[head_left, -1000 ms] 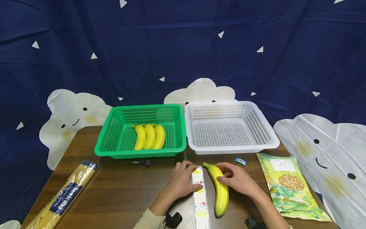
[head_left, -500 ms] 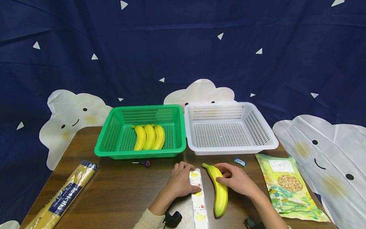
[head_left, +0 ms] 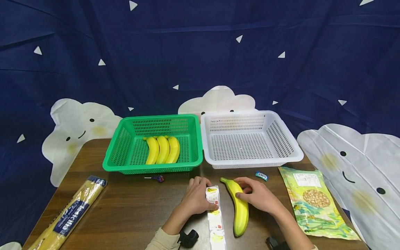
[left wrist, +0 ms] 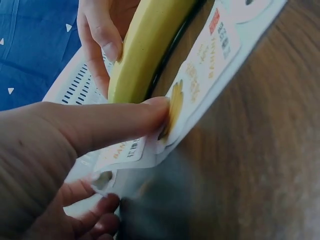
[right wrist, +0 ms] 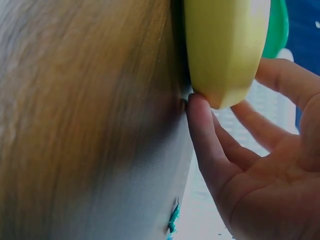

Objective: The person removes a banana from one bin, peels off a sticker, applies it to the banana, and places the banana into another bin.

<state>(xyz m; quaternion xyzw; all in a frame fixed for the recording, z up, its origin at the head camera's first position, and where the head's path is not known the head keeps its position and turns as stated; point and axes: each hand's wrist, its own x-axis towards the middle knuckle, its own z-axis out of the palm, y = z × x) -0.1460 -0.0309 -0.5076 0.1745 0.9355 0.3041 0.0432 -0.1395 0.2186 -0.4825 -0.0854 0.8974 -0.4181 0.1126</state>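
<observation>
A strip of white labels printed with bananas [head_left: 215,222] lies lengthwise on the table. My left hand [head_left: 196,198] grips its far part, the thumb pressing on a banana picture. In the left wrist view the label strip [left wrist: 212,62] bends below that thumb, and the curled fingers [left wrist: 92,212] are at its end. Just right of the strip is a single yellow banana [head_left: 241,215], stem pointing away. My right hand [head_left: 257,196] holds it from the right side. Thumb and fingertips sit against the banana [right wrist: 225,50] in the right wrist view.
Behind the hands stand a green basket [head_left: 153,169] with three bananas [head_left: 163,149] and a white basket [head_left: 240,146]. A lollipop [head_left: 159,178] and a small blue wrapped candy [head_left: 261,176] lie in front of them. Spaghetti [head_left: 67,215] is at left, a bag of beans [head_left: 317,205] at right.
The label strip has slid slightly toward me and to the left, under my left hand. My right hand and the banana have stayed nearly in place.
</observation>
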